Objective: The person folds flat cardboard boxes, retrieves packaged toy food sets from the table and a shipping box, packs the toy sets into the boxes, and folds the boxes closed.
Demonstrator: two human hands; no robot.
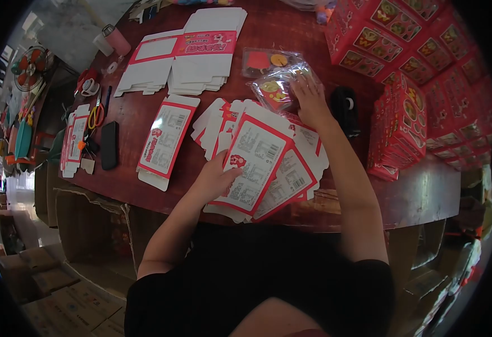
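Observation:
My left hand (213, 178) is closed on the near left edge of a red-and-white printed carton (260, 154), thumb on top. Under and around that carton lie several more flat cartons (294, 180), fanned out. My right hand (309, 100) reaches forward, its fingers stretched over the right side of a clear plastic packet (274, 92) with a yellow and red insert. Just behind it lies another clear packet (254, 60) holding red and orange pieces. Whether my right fingertips grip the plastic cannot be made out.
A single carton (168, 137), a phone (109, 146) and yellow-handled scissors (95, 117) lie to the left. White cartons (201, 62) are stacked at the back. A black tape dispenser (344, 109) and tall stacks of red boxes (400, 121) stand on the right.

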